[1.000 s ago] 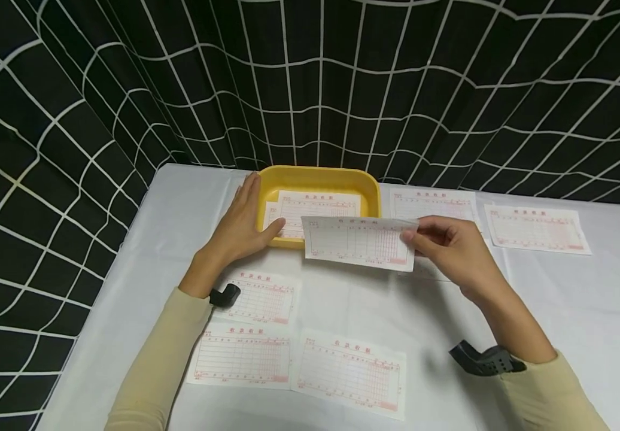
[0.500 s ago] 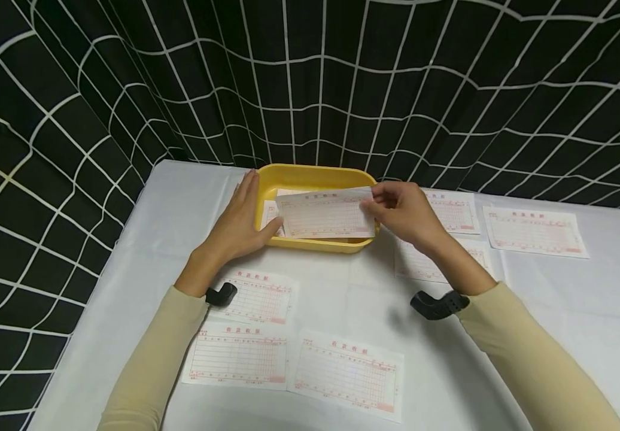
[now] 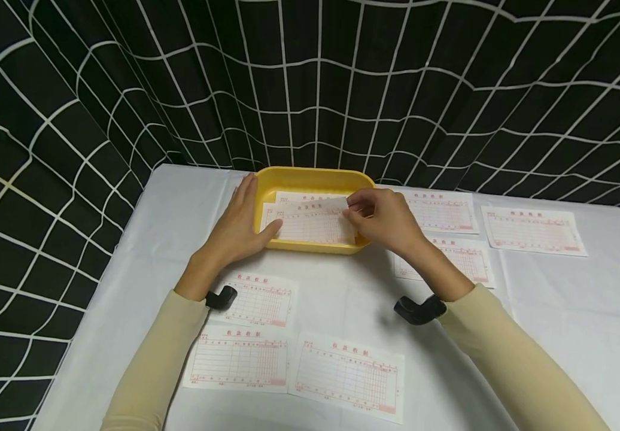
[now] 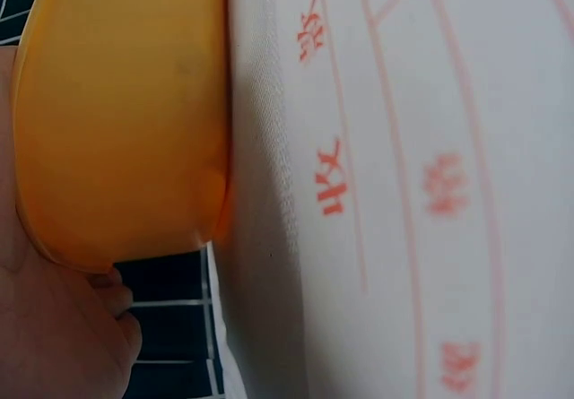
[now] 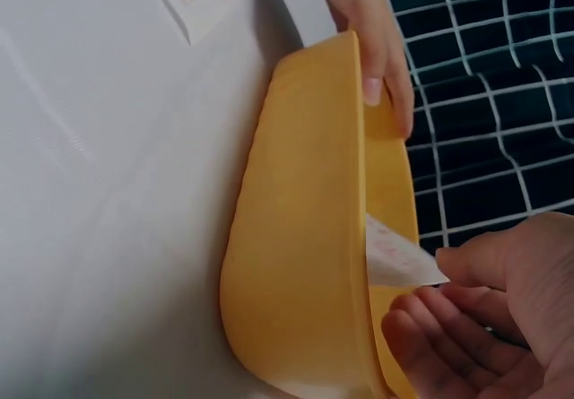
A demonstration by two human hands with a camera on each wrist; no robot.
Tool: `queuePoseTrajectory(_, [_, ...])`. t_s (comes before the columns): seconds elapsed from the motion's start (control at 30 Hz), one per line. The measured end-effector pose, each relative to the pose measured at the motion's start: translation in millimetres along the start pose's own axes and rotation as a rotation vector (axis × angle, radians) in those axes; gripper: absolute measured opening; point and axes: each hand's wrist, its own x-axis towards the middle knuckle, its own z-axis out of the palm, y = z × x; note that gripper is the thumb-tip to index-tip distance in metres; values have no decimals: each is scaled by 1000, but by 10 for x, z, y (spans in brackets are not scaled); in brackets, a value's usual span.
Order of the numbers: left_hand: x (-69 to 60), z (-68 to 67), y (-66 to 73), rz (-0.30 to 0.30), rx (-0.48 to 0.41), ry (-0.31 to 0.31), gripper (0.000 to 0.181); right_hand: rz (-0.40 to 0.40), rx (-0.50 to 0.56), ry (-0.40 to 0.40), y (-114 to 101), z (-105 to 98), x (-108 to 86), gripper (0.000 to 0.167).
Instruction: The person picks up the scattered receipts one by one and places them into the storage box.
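Three printed slips (image 3: 346, 377) lie near, left to centre, on the white cloth (image 3: 337, 299). Beyond them, the left hand (image 3: 237, 224) rests straight-fingered along the left end of the yellow tray (image 3: 315, 173), apart from the right hand (image 3: 388, 218), which pinches the right edge of a receipt slip (image 3: 310, 226) inside, over other slips (image 3: 288, 196). Three further slips (image 3: 436, 211) lie far right, before a black gridded drape (image 3: 315, 90).

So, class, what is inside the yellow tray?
Inside the yellow tray, printed slips overlap; the right hand holds the top slip. It covers most of those beneath, so their number cannot be told.
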Motion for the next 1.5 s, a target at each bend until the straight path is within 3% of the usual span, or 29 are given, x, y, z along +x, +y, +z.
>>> queuePoseTrajectory(0.3, [13,21,2,-10,-8,-3,106,-80,23,83,13,-75,-296,27])
queuePoseTrajectory(0.57, [14,36,2,-21,-6,-4,105,-129,49,109,27,-20,-830,27])
queuePoseTrajectory(0.8, [5,18,2,-17,8,-4,105,-91,-20,137,121,79,-1329,30])
queuePoseTrajectory(1.07, [-29,2,8,-1,-1,4,105,-37,-46,158,256,324,-1836,33])
queuePoseTrajectory(1.5, [-15,20,-10,-7,-5,-1,105,85,-113,200,262,720,-2336,52])
